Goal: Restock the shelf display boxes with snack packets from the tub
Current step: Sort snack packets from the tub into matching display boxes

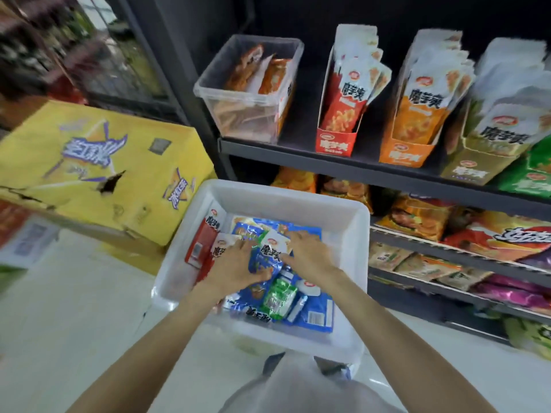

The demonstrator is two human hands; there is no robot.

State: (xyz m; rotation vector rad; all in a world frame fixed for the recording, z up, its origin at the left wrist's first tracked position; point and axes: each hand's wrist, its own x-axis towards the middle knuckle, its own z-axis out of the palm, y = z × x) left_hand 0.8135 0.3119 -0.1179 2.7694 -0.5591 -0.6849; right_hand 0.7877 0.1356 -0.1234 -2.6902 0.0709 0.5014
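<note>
**Beside the snack shelving: both hands on a blue packet in the tub**

Against the right side stands the dark metal shelving unit point(343, 158), its upper shelf carrying a row of containers. Left of it on the pale floor sits a large yellow cardboard carton point(98, 171) with purple lettering and a torn hole in its face. Below the shelf edge and nearest the person is the white rectangular plastic tub point(351, 234), with loose snack packets lying in a heap on its bottom.

On the upper shelf, from left to right, stand a clear plastic bin point(247, 90) partly filled with orange-brown packets, a red cardboard display box point(335, 141) holding upright red-and-white packets, an orange cardboard display box point(405, 152) packed with orange-and-white packets, and an olive-gold cardboard display box point(474, 169) with white-topped packets. Lower shelves hold assorted bags, blurred.

Inside the tub, red-and-white packets point(205, 239) lean against the left wall, blue packets cover the middle, and a small green packet point(278, 296) lies toward the near side.

Both hands reach down into the tub. The left hand point(235, 263) and the right hand point(310, 254) each curl their fingers round opposite edges of one blue-and-white snack packet point(268, 254), which lies on top of the heap between them.
</note>
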